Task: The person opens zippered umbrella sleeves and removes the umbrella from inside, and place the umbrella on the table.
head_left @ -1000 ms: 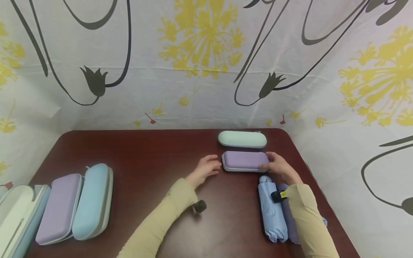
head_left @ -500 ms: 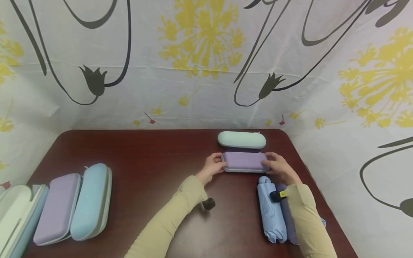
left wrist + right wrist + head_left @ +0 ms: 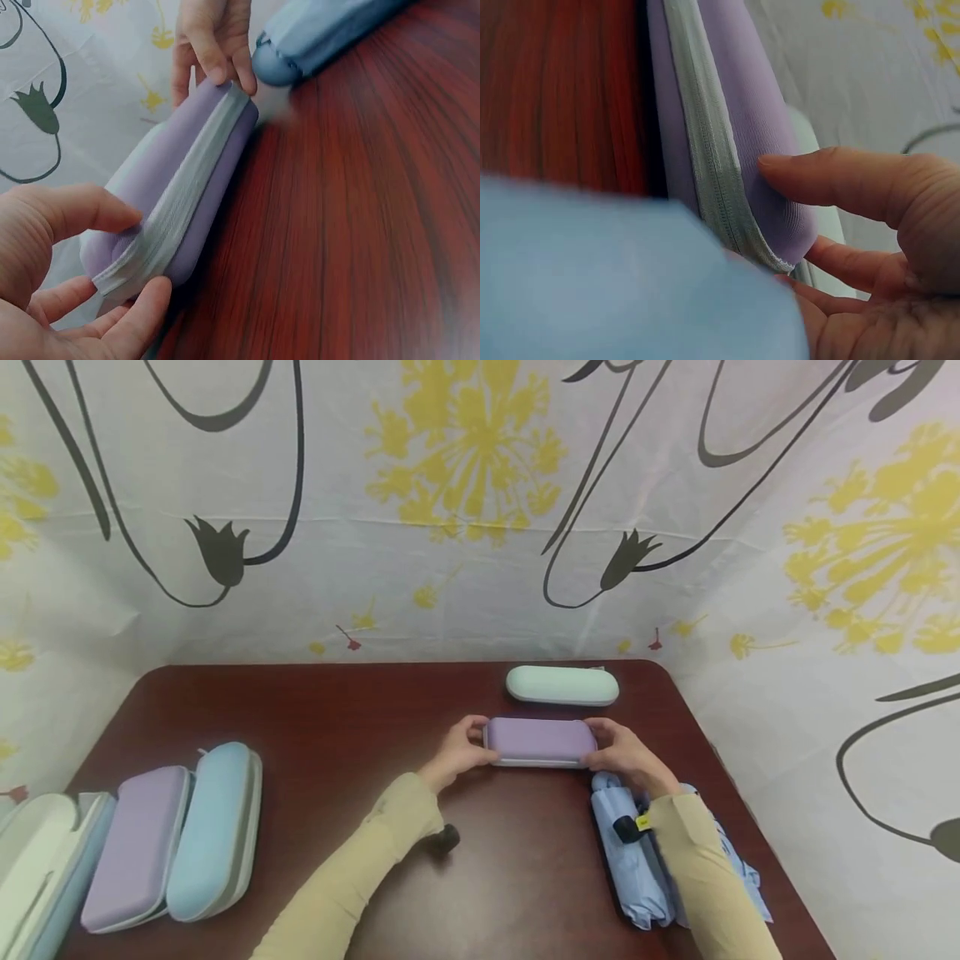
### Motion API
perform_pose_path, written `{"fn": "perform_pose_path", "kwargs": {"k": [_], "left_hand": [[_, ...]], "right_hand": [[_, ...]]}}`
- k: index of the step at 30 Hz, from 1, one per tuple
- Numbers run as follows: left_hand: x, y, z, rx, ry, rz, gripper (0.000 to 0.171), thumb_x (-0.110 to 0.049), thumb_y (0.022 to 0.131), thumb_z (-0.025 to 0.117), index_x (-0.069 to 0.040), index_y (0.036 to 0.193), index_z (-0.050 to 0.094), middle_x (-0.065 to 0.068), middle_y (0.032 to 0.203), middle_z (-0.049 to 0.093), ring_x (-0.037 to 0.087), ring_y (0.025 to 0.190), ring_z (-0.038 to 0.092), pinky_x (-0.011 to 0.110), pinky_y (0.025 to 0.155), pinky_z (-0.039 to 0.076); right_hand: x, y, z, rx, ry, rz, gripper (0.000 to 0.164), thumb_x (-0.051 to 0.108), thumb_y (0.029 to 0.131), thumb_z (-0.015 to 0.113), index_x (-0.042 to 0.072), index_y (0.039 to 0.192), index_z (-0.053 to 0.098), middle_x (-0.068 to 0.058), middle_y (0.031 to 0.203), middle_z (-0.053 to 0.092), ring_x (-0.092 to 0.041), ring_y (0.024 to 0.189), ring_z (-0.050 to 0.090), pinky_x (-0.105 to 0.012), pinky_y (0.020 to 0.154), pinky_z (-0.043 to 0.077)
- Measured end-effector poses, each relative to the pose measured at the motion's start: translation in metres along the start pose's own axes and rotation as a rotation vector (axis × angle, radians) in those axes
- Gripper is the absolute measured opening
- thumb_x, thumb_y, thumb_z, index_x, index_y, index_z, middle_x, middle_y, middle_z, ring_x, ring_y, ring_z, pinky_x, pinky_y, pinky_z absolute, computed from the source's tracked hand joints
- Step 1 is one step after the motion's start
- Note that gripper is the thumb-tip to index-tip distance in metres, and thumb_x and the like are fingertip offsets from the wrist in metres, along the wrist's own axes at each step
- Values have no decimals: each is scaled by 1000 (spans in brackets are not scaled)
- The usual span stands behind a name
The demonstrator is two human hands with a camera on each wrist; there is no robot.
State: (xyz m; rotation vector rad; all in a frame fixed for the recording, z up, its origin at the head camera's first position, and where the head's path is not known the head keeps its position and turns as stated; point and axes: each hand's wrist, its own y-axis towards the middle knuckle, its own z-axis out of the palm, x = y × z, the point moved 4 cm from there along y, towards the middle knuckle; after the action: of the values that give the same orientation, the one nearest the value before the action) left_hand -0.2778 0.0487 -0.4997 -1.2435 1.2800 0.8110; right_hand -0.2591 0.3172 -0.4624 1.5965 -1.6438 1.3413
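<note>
A purple zippered hard case [image 3: 540,742] with a pale grey zip band lies lengthwise across the back right of the table, gripped at both ends. My left hand [image 3: 455,752] holds its left end. In the left wrist view the thumb presses the purple top, and fingers curl at the zip band [image 3: 180,187]. On the other end, my right hand [image 3: 628,756] pinches the corner, its thumb on top in the right wrist view and its other fingers around the end. Behind the purple case sits a mint green case [image 3: 562,685] with rounded ends.
Folded umbrellas, the nearest a light blue umbrella [image 3: 630,872], lie under and beside my right forearm. Along the left side stand a light blue case [image 3: 213,831], another purple case [image 3: 138,852] and a whitish case [image 3: 33,852]. A patterned curtain [image 3: 450,593] hangs behind the table.
My left hand has reached the purple case and taken hold of its left end. Both hands have since shifted the case left and slightly nearer, away from the mint case.
</note>
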Motion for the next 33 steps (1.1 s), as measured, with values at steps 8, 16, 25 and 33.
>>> {"fn": "perform_pose_path", "kwargs": {"k": [8,16,25,33], "left_hand": [[0,-20,-37,-67,87,47,66,2,63,79,-3,124,52,20,110,58,27,86,61,33,74,51],[5,-42,-69,-97,150,25,66,2,62,78,-4,123,53,20,112,58,28,88,61,36,76,51],[15,-67,-102,-93,191,13,66,1,63,78,-1,124,51,23,113,57,25,82,63,36,71,53],[25,-94,-125,-47,162,0,65,2,64,77,2,123,49,25,113,55,26,85,63,35,70,53]], "right_hand": [[25,6,30,5,-94,-103,70,-2,73,72,-9,134,37,-33,130,43,-37,109,49,-33,75,52],[34,6,66,11,-18,-105,71,-6,72,72,-7,134,38,-32,131,43,-37,110,49,-33,70,54],[43,4,103,8,-53,-64,70,-3,69,76,-3,132,44,-29,132,46,-35,113,49,-35,67,55],[50,-8,130,-17,-154,-136,70,3,65,81,-4,126,50,-24,122,55,-32,109,54,-38,76,52]]}}
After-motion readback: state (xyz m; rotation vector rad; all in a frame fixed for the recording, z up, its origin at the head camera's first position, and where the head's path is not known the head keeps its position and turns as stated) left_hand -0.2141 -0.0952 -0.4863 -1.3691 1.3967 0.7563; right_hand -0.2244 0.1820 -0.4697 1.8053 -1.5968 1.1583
